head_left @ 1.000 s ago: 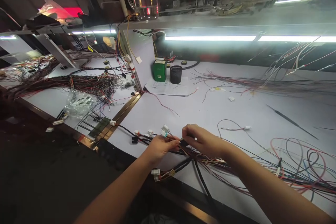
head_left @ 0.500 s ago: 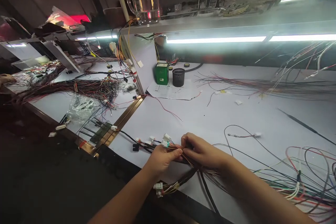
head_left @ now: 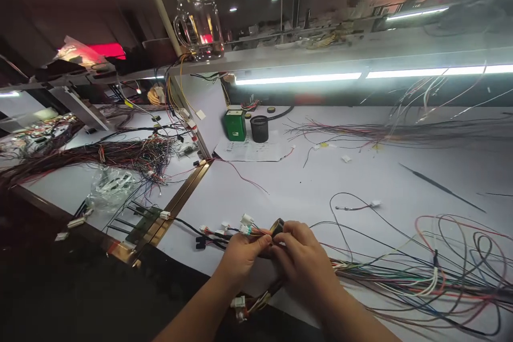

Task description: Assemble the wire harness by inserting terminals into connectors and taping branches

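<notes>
My left hand [head_left: 242, 253] is closed on a wire harness, thumb pressed over the wires near their connector ends. Just beyond its fingers stick out white connectors [head_left: 247, 219] and a black connector [head_left: 200, 242]. In my right hand [head_left: 298, 248] is a small roll of black tape [head_left: 276, 227], held on edge right against the wires by my left thumb. My right fingers partly hide the roll and the wires beneath. Below my hands, a branch of the harness ends in a larger white connector [head_left: 239, 302] at the table edge.
Loose coloured wires [head_left: 420, 283] spread over the right side. A thin dark pointed tool [head_left: 441, 187] lies farther back. A green box [head_left: 234, 125] and a black mesh cup [head_left: 259, 129] stand on a paper sheet. At left are a pronged fixture [head_left: 140, 224] and a plastic bag [head_left: 110, 187].
My right hand has turned and come over the harness, and the tape roll now shows in it. My left hand keeps its grip on the wires. The camera view has shifted.
</notes>
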The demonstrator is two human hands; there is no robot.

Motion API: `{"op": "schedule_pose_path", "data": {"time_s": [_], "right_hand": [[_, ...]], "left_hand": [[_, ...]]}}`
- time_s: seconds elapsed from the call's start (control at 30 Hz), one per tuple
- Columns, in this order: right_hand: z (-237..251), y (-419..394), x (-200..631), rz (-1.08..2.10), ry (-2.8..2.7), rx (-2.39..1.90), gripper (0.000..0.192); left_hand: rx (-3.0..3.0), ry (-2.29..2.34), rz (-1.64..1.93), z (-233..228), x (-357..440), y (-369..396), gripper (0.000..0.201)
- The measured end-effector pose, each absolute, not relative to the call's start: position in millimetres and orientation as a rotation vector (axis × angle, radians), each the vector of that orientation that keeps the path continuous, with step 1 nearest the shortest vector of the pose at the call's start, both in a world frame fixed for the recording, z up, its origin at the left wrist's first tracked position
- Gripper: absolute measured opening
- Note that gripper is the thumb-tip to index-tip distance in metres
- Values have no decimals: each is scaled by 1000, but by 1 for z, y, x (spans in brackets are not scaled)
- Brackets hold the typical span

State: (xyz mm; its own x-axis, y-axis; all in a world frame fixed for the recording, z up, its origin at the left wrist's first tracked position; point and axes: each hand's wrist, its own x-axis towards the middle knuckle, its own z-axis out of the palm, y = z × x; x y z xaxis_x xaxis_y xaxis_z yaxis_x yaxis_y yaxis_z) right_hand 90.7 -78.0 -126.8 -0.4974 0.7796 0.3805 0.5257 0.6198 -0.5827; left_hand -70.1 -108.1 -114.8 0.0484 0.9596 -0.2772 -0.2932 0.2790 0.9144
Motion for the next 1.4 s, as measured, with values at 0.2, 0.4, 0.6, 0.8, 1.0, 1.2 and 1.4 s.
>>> {"op": "schedule_pose_path", "data": {"time_s": [0.2,0.4,0.6,0.8,1.0,1.2,1.4], "right_hand": [[-128,-89,87,689,-2040,-1129,13],[-141,-88,83,764,-1940,-1172,15],[-142,-84,87,950,-1822,-1098,13],[-144,-81,90,1023,-1724,-1092,9],[-146,-75,95,1107,-1637,-1136,10],[-144,-72,97,1135,-1610,-1112,11],[-148,-75,97,1103,-1633,-1075,14]], "left_hand": [[833,1236,1089,-111,-71,-107,29],[1415,1419,1007,-103,-80,-100,24],[2063,1216,754,-88,-94,-72,13],[2324,917,503,-67,-91,-40,11],[1949,1001,220,-56,-83,-24,17],[1611,1007,274,-70,-82,-20,24],[1293,1143,461,-82,-82,-39,31]]}}
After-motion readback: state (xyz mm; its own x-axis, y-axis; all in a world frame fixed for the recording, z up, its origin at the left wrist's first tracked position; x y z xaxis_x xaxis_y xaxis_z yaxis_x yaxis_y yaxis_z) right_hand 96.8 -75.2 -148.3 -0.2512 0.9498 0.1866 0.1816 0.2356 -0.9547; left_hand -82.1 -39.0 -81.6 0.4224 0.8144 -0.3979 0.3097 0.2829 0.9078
